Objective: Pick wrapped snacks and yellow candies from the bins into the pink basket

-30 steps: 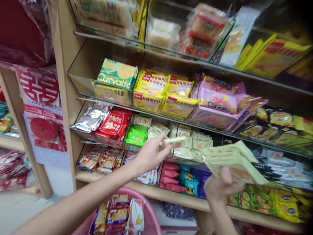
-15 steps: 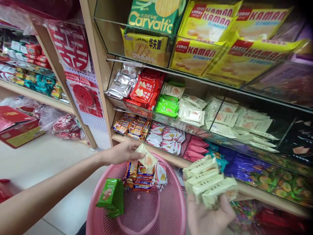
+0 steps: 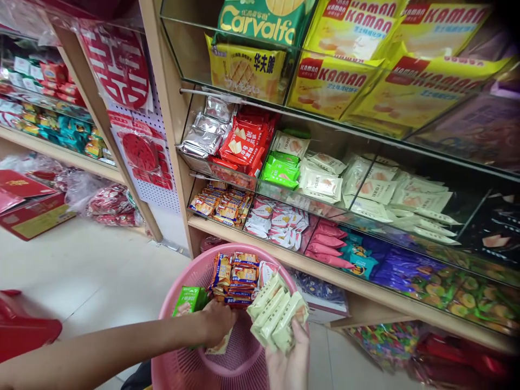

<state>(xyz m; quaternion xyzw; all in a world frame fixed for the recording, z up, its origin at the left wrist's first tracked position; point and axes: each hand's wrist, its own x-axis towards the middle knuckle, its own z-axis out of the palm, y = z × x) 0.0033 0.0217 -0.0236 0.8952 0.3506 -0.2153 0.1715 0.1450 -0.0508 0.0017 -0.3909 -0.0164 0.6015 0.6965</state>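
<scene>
Inside the pink basket (image 3: 162, 346) my left hand (image 3: 219, 323) reaches down, its fingers closed on a pale snack packet (image 3: 221, 345) that shows only in part below it. Green packets (image 3: 190, 301) lie just left of that hand. Orange and blue packets (image 3: 239, 275) are stacked at the basket's far side, beside a white and pink packet (image 3: 268, 271). My right hand (image 3: 290, 346) holds a bunch of pale cream packets (image 3: 278, 312) over the basket's right side, thumb against the nearest one.
Shelves of wrapped snacks (image 3: 320, 181) rise in front, with a wooden ledge (image 3: 284, 260) close behind the basket. A red and gold box (image 3: 36, 208) is on the floor at left. A red plastic object (image 3: 28, 327) stands at the left edge.
My left hand has gone down into the basket with the single pale packet. My right hand has moved left with its bunch, from beside the basket to over it.
</scene>
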